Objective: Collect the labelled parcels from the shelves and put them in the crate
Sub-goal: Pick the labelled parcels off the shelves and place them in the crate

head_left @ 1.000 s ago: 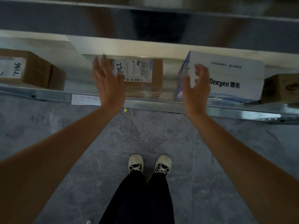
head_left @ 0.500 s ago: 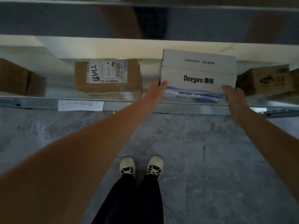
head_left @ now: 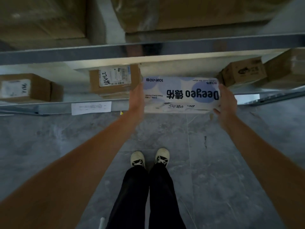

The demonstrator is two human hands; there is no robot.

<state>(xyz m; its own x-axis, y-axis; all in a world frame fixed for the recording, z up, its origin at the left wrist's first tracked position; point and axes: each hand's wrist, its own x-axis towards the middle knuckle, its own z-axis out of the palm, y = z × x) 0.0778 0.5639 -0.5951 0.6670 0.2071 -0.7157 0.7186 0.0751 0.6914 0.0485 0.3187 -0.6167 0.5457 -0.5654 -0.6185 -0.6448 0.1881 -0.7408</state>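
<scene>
While the left hand presses flat against one end of the white rectangular carton with blue circles and upside-down "Deeyeo" print, the right hand clamps the other end, fingers curled beneath and mostly hidden. The carton hangs between them, over the metal shelf edge. Left of the left hand sits a brown labelled cardboard parcel, its scrawl hard to read.

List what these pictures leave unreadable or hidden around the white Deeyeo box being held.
- Crate: nowhere in the head view, outside the frame.
- Fingers of the left hand and right hand: mostly behind the white Deeyeo box.
- Printed label on the middle cardboard parcel: too small and blurred; only the handwriting shows.
- Boxes on the upper shelf: cut off by the top edge, dark.
</scene>
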